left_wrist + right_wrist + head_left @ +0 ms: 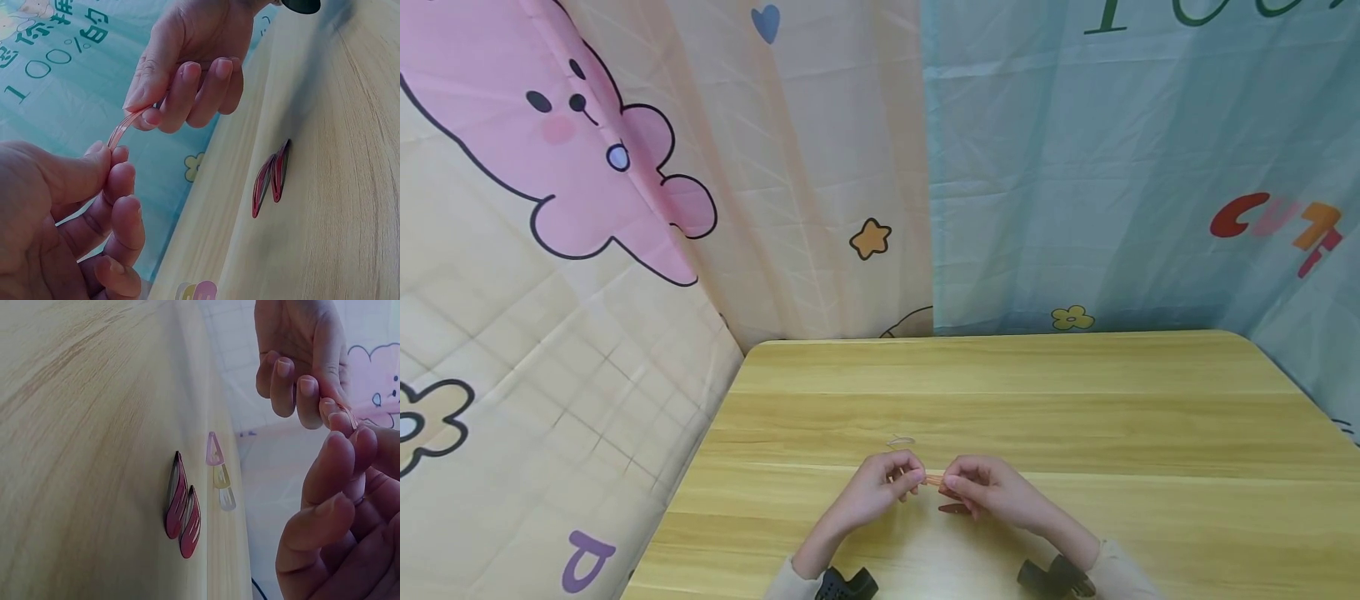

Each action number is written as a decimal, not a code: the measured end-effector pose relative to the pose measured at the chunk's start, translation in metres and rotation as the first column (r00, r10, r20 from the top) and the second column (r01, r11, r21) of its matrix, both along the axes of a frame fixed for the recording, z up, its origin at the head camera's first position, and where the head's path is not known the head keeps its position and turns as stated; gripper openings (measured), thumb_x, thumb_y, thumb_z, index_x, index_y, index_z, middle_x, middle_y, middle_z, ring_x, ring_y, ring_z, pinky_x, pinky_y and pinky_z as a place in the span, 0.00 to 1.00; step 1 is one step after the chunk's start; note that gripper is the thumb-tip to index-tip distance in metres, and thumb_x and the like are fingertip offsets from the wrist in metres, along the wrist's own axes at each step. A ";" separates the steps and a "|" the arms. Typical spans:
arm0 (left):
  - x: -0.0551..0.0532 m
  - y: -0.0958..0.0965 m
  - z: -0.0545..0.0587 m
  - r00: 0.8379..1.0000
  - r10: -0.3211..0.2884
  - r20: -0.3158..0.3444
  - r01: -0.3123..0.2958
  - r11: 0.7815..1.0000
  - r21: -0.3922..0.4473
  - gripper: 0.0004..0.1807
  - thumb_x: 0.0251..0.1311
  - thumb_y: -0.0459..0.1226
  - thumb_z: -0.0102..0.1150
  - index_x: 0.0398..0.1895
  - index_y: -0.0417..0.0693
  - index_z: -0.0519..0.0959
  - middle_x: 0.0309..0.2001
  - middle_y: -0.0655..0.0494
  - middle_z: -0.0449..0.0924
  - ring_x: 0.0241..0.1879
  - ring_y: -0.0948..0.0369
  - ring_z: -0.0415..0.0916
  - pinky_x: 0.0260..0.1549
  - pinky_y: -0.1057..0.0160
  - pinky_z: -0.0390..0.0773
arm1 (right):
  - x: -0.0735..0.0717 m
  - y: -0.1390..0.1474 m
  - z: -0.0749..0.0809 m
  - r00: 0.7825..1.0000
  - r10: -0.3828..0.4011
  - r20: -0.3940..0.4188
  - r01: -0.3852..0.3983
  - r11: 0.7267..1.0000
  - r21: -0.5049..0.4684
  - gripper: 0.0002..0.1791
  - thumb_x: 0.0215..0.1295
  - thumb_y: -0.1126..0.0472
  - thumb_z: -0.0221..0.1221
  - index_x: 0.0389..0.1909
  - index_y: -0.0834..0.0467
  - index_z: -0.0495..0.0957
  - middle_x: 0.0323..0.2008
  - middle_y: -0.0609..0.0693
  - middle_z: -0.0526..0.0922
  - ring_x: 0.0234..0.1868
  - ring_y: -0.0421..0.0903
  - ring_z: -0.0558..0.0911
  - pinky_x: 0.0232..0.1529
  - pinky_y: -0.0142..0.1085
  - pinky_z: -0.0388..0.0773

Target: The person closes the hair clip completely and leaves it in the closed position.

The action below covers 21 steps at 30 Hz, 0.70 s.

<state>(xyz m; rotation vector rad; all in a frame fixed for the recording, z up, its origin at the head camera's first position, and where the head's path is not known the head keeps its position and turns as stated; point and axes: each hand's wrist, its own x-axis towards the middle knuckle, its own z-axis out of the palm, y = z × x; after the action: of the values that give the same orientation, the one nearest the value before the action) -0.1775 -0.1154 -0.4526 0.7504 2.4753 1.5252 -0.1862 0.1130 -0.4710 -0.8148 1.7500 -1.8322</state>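
Between both hands, raised over the wooden table, is a slim, coral-orange snap hair clip (123, 128), bowed into a curve in the left wrist view. My left hand (883, 486) pinches one end between thumb and index finger. At the other end, the thumb and index finger of my right hand (992, 490) pinch it, the remaining fingers loosely bent. Fingertips hide both ends of the clip. On the table below my right hand lie two dark red snap hair clips, one (177, 500) close beside the other (190, 525).
Farther along the table in the right wrist view, a pink clip (214, 450), a yellow clip (221, 475) and a whitish clip (227, 498) lie in an overlapping row. Printed curtains (820, 167) hang behind the table (1075, 417) and along its sides.
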 end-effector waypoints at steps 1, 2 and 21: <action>0.000 0.000 0.000 1.000 0.001 -0.004 -0.001 1.000 -0.006 0.08 0.66 0.38 0.55 0.31 0.45 0.79 0.24 0.57 0.77 0.22 0.66 0.72 0.24 0.67 0.75 | 0.000 0.000 0.000 1.000 -0.005 0.000 0.005 1.000 0.003 0.20 0.72 0.60 0.52 0.41 0.79 0.70 0.20 0.49 0.66 0.19 0.40 0.67 0.48 0.53 0.73; 0.000 0.000 0.000 1.000 0.003 -0.008 -0.003 1.000 -0.011 0.08 0.66 0.38 0.55 0.31 0.45 0.79 0.24 0.57 0.77 0.22 0.66 0.72 0.24 0.67 0.75 | 0.000 0.000 0.000 1.000 -0.013 -0.004 0.013 1.000 0.011 0.19 0.71 0.60 0.52 0.41 0.78 0.71 0.20 0.49 0.67 0.19 0.40 0.67 0.48 0.52 0.74; -0.001 -0.001 -0.003 0.999 0.005 -0.035 -0.007 0.999 -0.042 0.08 0.66 0.41 0.55 0.31 0.49 0.79 0.24 0.61 0.76 0.22 0.66 0.72 0.21 0.69 0.71 | -0.001 -0.001 -0.001 0.979 -0.177 -0.100 0.192 0.968 0.159 0.10 0.65 0.61 0.60 0.36 0.67 0.79 0.27 0.60 0.78 0.21 0.44 0.75 0.25 0.38 0.77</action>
<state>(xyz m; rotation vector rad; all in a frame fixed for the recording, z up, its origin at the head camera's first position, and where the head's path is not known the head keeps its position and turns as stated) -0.1781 -0.1167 -0.4557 0.7693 2.5283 1.4691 -0.1876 0.1119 -0.4723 -0.6923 2.0649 -1.7558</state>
